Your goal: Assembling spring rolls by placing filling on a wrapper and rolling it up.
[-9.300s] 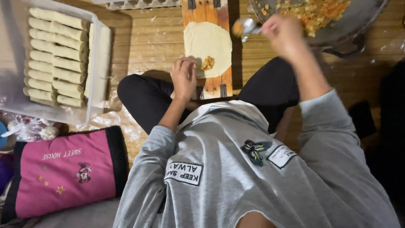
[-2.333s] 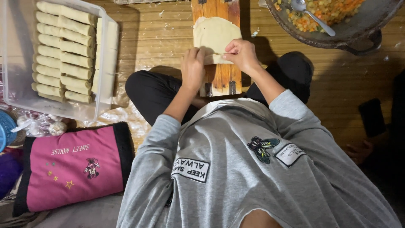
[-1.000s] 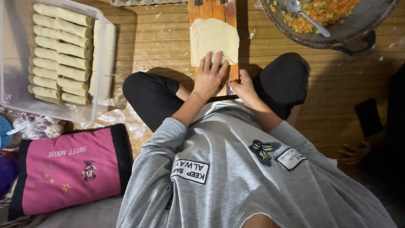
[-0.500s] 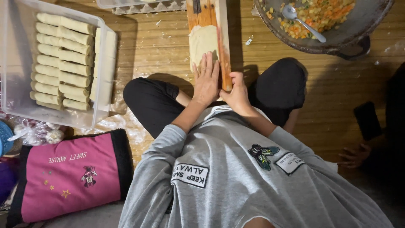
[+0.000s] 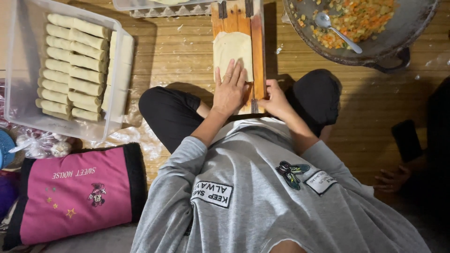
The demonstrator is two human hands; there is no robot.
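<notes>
Since half a second earlier, both hands had shifted slightly up the wooden board, and the pale dough wrapper lay a little more exposed ahead of the fingers. The left hand lay flat, palm down and fingers spread, pressing on the near end of the wrapper; its grip was released, closed on nothing. The right hand sat just beside it at the board's near right corner, fingers curled against the wooden edge; whether it actually clasped the edge could not be told from this angle. The board ran lengthwise away from the person on the wooden floor, between the knees of dark trousers, with raised side rails and dark metal hinges at its far end.

To the left stood a clear plastic tub packed with rows of finished pale rolls, well apart from the board. At upper right a dark round pan held chopped orange and green filling, with a metal spoon resting in it. A pink cushion with black trim lay at lower left, near a knotted plastic bag. The person wore a grey sweatshirt with patches. At the right edge another person's hand rested on the floor near a dark phone.
</notes>
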